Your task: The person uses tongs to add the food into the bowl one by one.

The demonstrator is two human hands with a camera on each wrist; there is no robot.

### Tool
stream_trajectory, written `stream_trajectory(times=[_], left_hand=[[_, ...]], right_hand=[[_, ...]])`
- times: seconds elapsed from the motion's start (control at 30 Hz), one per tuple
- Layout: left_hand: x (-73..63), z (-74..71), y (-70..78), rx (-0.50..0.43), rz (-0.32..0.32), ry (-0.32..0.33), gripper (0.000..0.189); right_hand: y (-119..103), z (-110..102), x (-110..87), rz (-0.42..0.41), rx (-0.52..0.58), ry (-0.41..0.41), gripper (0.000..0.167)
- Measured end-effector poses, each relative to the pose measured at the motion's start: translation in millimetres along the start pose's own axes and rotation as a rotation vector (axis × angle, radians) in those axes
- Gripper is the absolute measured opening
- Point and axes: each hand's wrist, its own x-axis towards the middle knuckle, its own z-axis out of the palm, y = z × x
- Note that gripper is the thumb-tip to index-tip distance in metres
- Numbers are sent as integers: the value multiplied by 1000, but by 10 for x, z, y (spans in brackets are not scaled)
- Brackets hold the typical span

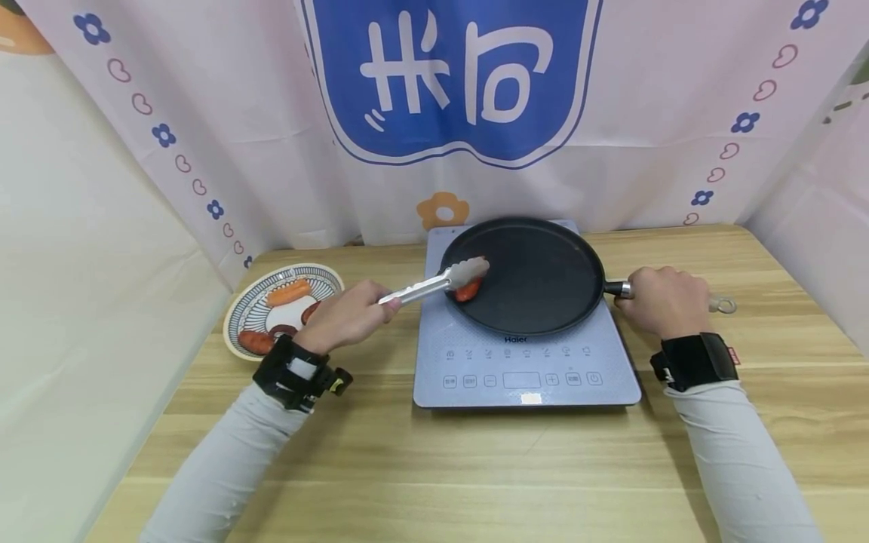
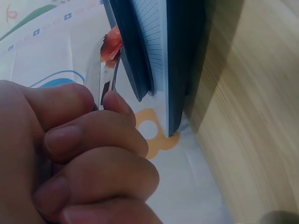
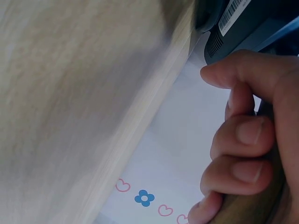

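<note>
My left hand [image 1: 349, 315] grips metal tongs [image 1: 422, 289] that reach over the left edge of a flat black frying pan [image 1: 536, 279]. At the tongs' tips is a red sausage piece [image 1: 467, 291], low over the pan's left side; in the left wrist view the same sausage [image 2: 112, 44] shows between the tong arms, beside the pan's edge. My right hand [image 1: 668, 302] is wrapped round the pan's handle [image 1: 618, 289], whose ring end sticks out past it. In the right wrist view the fingers [image 3: 243, 172] curl about the handle.
The pan stands on a grey induction cooktop [image 1: 468, 377] with touch buttons at its front. Partly behind my left hand, a patterned plate [image 1: 228, 332] holds several sausages [image 1: 288, 292]. A printed curtain [image 1: 271, 181] hangs behind the wooden table [image 1: 407, 475].
</note>
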Motion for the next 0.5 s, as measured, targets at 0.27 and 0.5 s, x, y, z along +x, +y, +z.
stream_trajectory(times=[0.27, 0.5], left_hand=[[6, -14, 37, 42, 1, -4, 36], [2, -24, 54, 68, 13, -7, 38]], right_hand=[[-6, -7, 4, 1, 0, -4, 36], [-9, -5, 2, 0, 0, -5, 37]])
